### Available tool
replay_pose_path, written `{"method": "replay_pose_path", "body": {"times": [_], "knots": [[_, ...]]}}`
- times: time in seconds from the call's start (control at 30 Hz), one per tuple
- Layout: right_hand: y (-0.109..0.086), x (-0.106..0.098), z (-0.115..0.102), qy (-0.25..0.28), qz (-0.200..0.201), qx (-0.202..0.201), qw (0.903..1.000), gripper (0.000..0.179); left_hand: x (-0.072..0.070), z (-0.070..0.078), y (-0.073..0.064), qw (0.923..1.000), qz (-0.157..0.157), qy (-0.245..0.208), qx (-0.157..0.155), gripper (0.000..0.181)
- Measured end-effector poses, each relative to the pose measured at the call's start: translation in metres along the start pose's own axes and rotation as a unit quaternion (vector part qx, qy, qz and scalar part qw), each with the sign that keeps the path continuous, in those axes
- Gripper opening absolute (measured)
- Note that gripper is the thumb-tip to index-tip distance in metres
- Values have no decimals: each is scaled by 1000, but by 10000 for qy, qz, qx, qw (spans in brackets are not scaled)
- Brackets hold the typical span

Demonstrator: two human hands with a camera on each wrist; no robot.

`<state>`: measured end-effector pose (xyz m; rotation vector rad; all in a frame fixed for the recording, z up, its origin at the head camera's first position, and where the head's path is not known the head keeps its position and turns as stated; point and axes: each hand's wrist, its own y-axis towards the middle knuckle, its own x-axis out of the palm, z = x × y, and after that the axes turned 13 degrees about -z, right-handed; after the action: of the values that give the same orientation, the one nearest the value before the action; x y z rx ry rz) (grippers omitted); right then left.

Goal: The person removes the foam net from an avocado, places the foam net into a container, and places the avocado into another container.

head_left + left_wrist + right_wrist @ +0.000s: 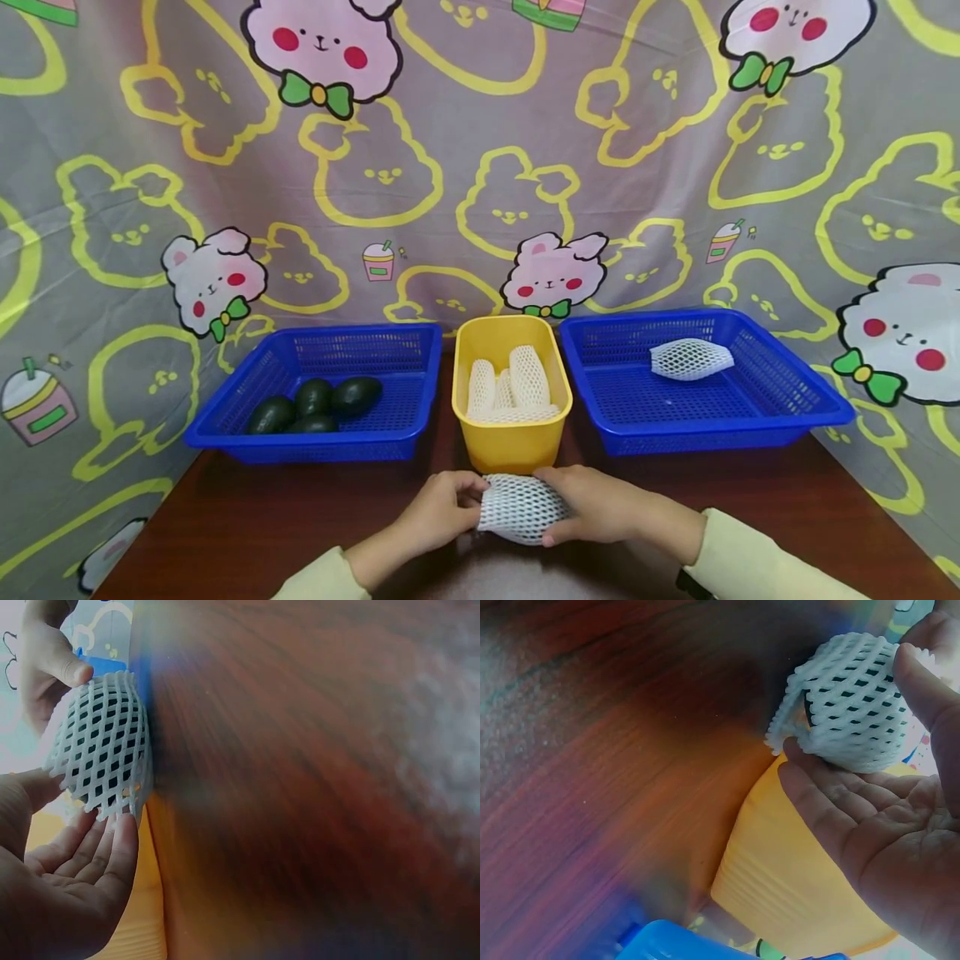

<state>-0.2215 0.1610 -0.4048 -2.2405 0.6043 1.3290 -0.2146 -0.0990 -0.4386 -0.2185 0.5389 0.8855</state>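
Observation:
In the head view a white foam net sleeve (pixel 521 510) with a dark fruit inside, seemingly an avocado, lies sideways between both hands. My left hand (pixel 438 510) pinches the sleeve's left end; the left wrist view has thumb and fingertips at its open rim (pixel 101 810). At the other end, my right hand (pixel 603 504) holds the sleeved fruit between thumb and fingers, the fingers rather straight in the right wrist view. Several dark green avocados (pixel 356 396) lie uncovered in the left blue basket (pixel 315 454).
Just beyond my hands stands a yellow bin (pixel 510 446) with several foam net sleeves (pixel 529 379) inside. The right blue basket (pixel 697 440) contains one sleeved fruit (pixel 690 359). All stand on a dark brown table (pixel 247 517), before a patterned cloth (pixel 442 167).

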Motion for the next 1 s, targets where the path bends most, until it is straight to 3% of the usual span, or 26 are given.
{"method": "replay_pose_path", "body": {"times": [0.17, 0.37, 0.57, 1.0], "knots": [[0, 1, 2, -22, 100, -200, 9997, 62, 3, -2, 3, 9995, -80, -296, -70, 29], [1, 3, 3, 99, 69, -144, 9998, 58, 7, 0, 6, 9991, -151, -353, -170, 42], [2, 2, 2, 128, 76, -184, 9997, 61, 11, 1, 12, 9970, -276, -722, -52, 38], [3, 2, 0, 47, 77, -278, 9996, 57, 13, 2, 15, 9978, -324, -584, -5, 35]]}}
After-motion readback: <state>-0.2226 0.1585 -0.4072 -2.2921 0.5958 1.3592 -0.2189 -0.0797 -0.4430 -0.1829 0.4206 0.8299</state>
